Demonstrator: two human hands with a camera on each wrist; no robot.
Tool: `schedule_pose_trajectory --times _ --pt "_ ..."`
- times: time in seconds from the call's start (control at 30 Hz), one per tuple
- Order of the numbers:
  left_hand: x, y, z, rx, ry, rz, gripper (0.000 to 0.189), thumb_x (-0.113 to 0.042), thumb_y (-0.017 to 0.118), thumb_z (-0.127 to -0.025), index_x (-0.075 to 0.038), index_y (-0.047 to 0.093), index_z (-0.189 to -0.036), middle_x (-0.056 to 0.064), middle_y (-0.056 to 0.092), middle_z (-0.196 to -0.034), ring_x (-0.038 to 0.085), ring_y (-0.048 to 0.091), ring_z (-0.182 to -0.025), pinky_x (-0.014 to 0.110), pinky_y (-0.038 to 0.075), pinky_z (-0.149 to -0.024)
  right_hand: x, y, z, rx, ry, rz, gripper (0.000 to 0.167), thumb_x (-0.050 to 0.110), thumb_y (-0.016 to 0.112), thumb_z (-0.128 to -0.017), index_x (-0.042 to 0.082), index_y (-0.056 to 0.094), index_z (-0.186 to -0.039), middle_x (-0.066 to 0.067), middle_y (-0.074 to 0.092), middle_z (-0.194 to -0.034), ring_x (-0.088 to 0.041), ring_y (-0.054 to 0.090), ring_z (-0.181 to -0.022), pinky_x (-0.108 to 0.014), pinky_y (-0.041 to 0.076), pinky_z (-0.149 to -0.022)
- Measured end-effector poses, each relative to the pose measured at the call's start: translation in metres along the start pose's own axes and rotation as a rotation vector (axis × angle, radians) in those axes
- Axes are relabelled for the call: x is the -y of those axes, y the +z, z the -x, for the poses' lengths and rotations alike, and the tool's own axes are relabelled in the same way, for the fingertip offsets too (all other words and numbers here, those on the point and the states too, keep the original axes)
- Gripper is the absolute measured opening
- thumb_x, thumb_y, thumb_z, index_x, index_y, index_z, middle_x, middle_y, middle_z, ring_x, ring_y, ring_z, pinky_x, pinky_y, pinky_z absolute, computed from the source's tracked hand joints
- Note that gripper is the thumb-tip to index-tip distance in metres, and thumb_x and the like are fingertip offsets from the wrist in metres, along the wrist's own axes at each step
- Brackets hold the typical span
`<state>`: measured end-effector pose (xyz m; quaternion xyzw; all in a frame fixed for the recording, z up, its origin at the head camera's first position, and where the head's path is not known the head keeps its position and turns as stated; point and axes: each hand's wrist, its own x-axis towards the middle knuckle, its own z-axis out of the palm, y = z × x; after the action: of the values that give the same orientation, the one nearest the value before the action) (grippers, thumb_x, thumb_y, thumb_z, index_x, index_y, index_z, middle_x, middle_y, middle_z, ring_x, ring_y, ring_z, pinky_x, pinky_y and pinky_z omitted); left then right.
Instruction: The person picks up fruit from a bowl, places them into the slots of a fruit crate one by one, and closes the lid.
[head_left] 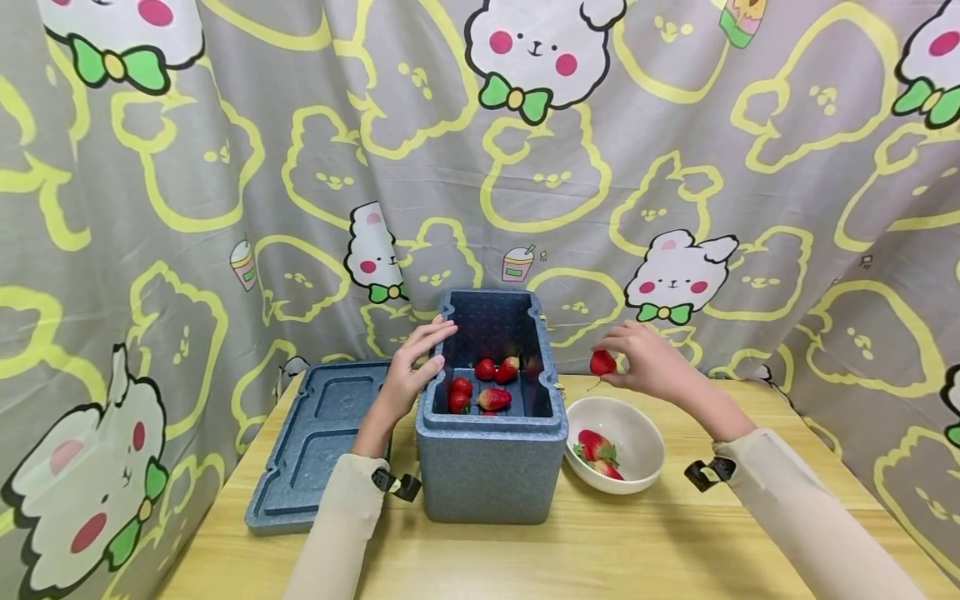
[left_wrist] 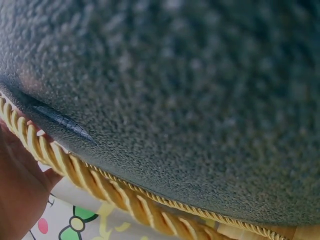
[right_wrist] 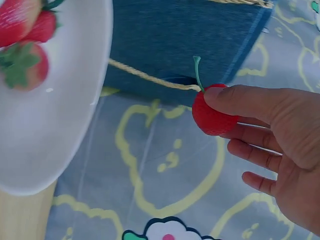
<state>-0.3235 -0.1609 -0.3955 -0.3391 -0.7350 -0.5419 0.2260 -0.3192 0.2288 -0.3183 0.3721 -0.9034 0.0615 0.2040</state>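
My right hand [head_left: 648, 358] pinches a red fruit [right_wrist: 214, 112] with a thin green stem, its skin finely bumped, between thumb and fingers. It is up in the air, above the back of a white bowl [head_left: 647, 433] that has several strawberries [head_left: 596, 447] in it. My left hand [head_left: 411, 367] rests with fairly straight fingers on the left rim of a blue-grey lidless box [head_left: 491, 475]. Inside the box lie several strawberries [head_left: 495, 399]. In the left wrist view the box wall [left_wrist: 190, 100] fills most of the picture, hiding much of that hand.
A matching lid [head_left: 300, 467] lies on the wooden table [head_left: 600, 558] left of the box. Twisted golden rope [left_wrist: 90, 177] runs along the box's side. Behind the table hangs a grey curtain [head_left: 450, 192] with cartoon animals. The bowl stands close to the box's right side.
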Motion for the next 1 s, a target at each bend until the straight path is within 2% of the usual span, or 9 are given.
schedule_pose_trajectory --times 0.17,0.37,0.5,0.63,0.77,1.0 --pt "0.0 0.0 -0.001 0.005 -0.005 -0.001 0.046 -0.009 0.051 -0.097 -0.004 0.06 -0.142 0.016 0.052 -0.15 0.031 0.031 -0.154 0.062 0.021 -0.124 0.003 -0.009 -0.005 -0.1 0.03 -0.034 0.041 0.012 0.09 -0.073 0.003 0.077 -0.111 -0.014 0.075 -0.108 -0.033 0.063 -0.101 -0.053 0.05 -0.084" --pt "-0.001 0.0 -0.001 0.006 -0.006 -0.006 0.047 -0.009 0.051 -0.096 -0.003 0.06 -0.142 0.016 0.053 -0.15 0.032 0.031 -0.154 0.062 0.021 -0.124 0.012 -0.018 -0.012 -0.282 -0.012 -0.085 0.044 0.011 0.092 -0.07 0.002 0.077 -0.11 -0.016 0.075 -0.105 -0.034 0.062 -0.099 -0.052 0.047 -0.085" --pt "-0.001 0.0 -0.001 0.004 -0.004 -0.008 0.047 -0.007 0.051 -0.095 -0.003 0.06 -0.141 0.016 0.053 -0.15 0.033 0.032 -0.154 0.062 0.022 -0.124 0.021 -0.025 -0.018 -0.361 -0.026 -0.13 0.045 0.008 0.092 -0.07 0.002 0.076 -0.112 -0.016 0.075 -0.109 -0.034 0.062 -0.104 -0.053 0.046 -0.087" --pt "0.0 0.0 -0.001 0.002 -0.005 -0.014 0.048 -0.005 0.051 -0.094 -0.004 0.061 -0.141 0.016 0.053 -0.15 0.033 0.032 -0.153 0.063 0.022 -0.123 0.032 -0.031 -0.025 -0.398 -0.032 -0.159 0.047 0.008 0.092 -0.07 0.003 0.076 -0.114 -0.014 0.075 -0.111 -0.032 0.06 -0.105 -0.051 0.044 -0.088" --pt "-0.001 0.0 -0.001 0.002 -0.007 -0.015 0.048 -0.005 0.051 -0.094 -0.005 0.061 -0.141 0.016 0.053 -0.15 0.032 0.032 -0.153 0.062 0.022 -0.124 0.043 -0.035 -0.033 -0.411 -0.073 -0.174 0.047 0.008 0.092 -0.07 0.003 0.076 -0.114 -0.014 0.075 -0.111 -0.032 0.06 -0.104 -0.051 0.044 -0.089" --pt "-0.001 0.0 -0.001 0.005 -0.003 -0.009 0.047 -0.008 0.052 -0.095 -0.004 0.06 -0.141 0.016 0.053 -0.15 0.032 0.032 -0.154 0.062 0.022 -0.124 0.063 -0.038 -0.049 -0.377 -0.162 -0.154 0.045 0.016 0.092 -0.072 0.005 0.077 -0.113 -0.012 0.076 -0.107 -0.031 0.062 -0.105 -0.055 0.045 -0.096"
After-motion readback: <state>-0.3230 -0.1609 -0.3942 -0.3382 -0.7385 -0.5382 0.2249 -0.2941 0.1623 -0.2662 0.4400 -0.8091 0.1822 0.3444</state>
